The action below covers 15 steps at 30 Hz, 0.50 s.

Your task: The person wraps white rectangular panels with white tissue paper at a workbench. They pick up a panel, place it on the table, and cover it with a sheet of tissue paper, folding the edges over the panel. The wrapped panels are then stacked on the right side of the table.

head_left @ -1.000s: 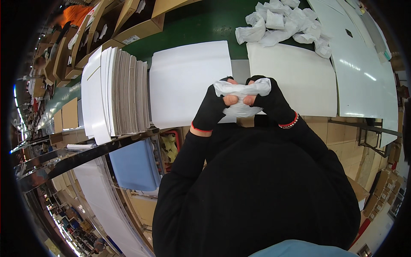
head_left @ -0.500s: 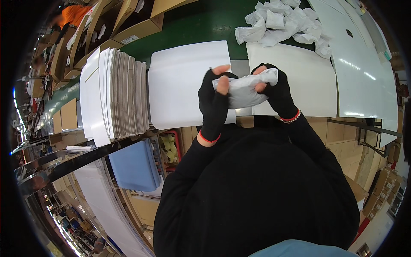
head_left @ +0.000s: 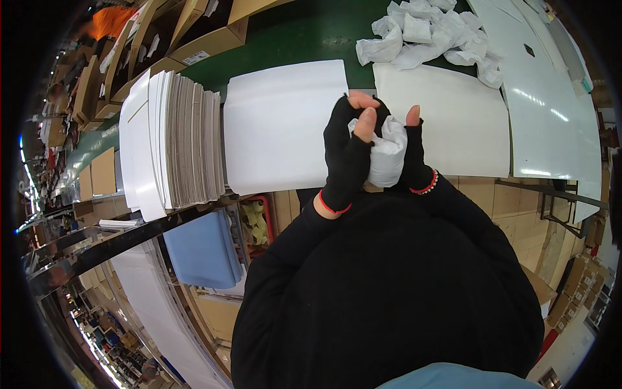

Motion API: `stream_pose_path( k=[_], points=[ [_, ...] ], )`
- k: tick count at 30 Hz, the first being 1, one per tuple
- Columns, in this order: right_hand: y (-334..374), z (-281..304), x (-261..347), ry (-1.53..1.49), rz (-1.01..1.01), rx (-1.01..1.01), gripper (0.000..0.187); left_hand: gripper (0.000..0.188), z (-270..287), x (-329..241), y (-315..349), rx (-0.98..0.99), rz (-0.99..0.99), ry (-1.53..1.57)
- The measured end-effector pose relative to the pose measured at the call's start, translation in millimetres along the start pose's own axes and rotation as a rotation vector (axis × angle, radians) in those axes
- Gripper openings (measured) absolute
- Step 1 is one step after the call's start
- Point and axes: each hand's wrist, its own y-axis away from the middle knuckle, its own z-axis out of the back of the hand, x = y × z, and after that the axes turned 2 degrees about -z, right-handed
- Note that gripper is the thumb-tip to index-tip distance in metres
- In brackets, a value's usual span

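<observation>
Between my two hands, over the table's near edge, stands a small white bundle (head_left: 387, 161), its soft paper-like wrapping creased at the top. My left hand (head_left: 348, 146), in a black fingerless glove, is closed against its left side, thumb and fingertips curled at the top. Gloved the same way, my right hand (head_left: 414, 155) presses the bundle from the right with the thumb raised; its other fingers are mostly hidden. What the wrapping contains cannot be seen. A white sheet (head_left: 285, 129) lies left of my hands, and another white sheet (head_left: 460, 123) lies to their right.
More crumpled white bundles (head_left: 431, 35) are heaped at the back of the green table (head_left: 298, 39). A thick stack of white-faced boards (head_left: 188, 139) stands at left, with open cardboard boxes (head_left: 207, 48) behind. White panels (head_left: 544, 97) cover the right side. A blue folded item (head_left: 202, 249) hangs below left.
The bundle has turned from lying crosswise to upright. My hands have come closer together and slightly nearer to me, the left one shifting right.
</observation>
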Motion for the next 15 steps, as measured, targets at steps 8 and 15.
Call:
stream_pose_path(
  k=[8,15],
  points=[
    [-12.6,15.4,1.3,0.376,-0.036,-0.221,0.085,0.041,-5.9,6.0,3.6,-0.030,0.037,0.194],
    [18.7,2.2,14.2,0.947,0.122,-0.039,0.095,0.040,13.6,20.0,-5.5,-0.178,-0.057,-0.248]
  ],
)
